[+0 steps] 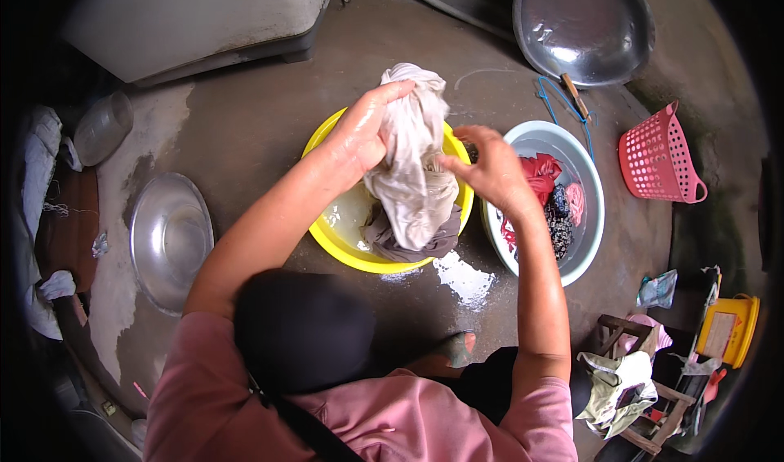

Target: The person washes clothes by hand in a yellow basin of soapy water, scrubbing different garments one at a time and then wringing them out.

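Observation:
My left hand (370, 125) grips a wet, pale cloth (411, 155) by its upper part and holds it up over a yellow plastic basin (343, 257). My right hand (487, 162) is just right of the cloth, above the basin's right rim, its fingers spread and curved; whether a fingertip touches the cloth I cannot tell. A grey-brown cloth (450, 241) lies in the basin, beside cloudy water. Right of it, partly behind my right forearm, stands a pale blue basin (594, 217) with water, a red cloth (539, 177), a black-and-white patterned cloth (558, 229) and a pink cloth (574, 200).
A large metal pan (582, 27), a blue hanger (554, 103) and a pink perforated basket (652, 159) are at the upper right. At left lies a metal basin (171, 241). A wooden stool (670, 419) with a cloth is lower right. White suds (465, 278) wet the floor.

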### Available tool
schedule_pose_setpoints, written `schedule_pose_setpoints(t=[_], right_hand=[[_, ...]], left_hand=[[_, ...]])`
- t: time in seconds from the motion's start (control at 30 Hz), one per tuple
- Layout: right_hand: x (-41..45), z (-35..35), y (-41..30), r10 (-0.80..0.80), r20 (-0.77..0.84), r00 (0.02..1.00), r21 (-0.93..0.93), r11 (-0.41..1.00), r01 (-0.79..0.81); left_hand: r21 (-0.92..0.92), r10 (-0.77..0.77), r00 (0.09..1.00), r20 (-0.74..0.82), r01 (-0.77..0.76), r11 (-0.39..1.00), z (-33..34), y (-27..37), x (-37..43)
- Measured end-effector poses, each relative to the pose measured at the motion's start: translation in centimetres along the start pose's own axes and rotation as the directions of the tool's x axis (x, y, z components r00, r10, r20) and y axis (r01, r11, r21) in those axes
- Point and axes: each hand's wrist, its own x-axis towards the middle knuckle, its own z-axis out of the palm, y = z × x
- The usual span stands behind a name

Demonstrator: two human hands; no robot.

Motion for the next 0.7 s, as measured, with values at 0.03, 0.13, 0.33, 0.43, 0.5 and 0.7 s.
schedule_pose_setpoints(t=[0.03, 0.13, 0.33, 0.43, 0.5, 0.7], right_hand=[[-0.1, 2.3, 0.0, -0.056, 0.041, 0.998, 0.313, 0.949, 0.04], [-0.1, 6.5, -0.1, -0.2, 0.064, 0.978, 0.859, 0.51, 0.048], [-0.7, 3.2, 0.1, -0.268, 0.242, 0.933, 0.958, 0.22, -0.185], [0.3, 1.0, 3.3, -0.18, 0.389, 0.904, 0.921, 0.046, -0.387], [0.5, 1.0, 7.6, -0.039, 0.304, 0.952, 0.835, 0.492, -0.246], [4.2, 11.2, 13.0, 0.208, -0.098, 0.973, -0.45, 0.863, -0.23]], left_hand=[[-0.219, -0.012, 1.0, -0.013, 0.008, 0.976, 2.0, 0.7, -0.8], [-0.27, 0.107, 0.993, 0.049, -0.09, 0.959, 5.0, 2.5, -2.5], [0.148, 0.274, 0.952, 0.133, -0.293, 0.945, -0.5, 2.2, -1.1], [0.47, 0.216, 0.976, 0.002, -0.191, 0.862, -3.4, -0.2, -1.2], [0.642, 0.106, 0.987, -0.122, -0.003, 0.767, -5.4, -2.3, -1.1], [0.967, 0.283, 0.958, 0.038, -0.106, 0.23, -12.8, -6.0, 4.1]])
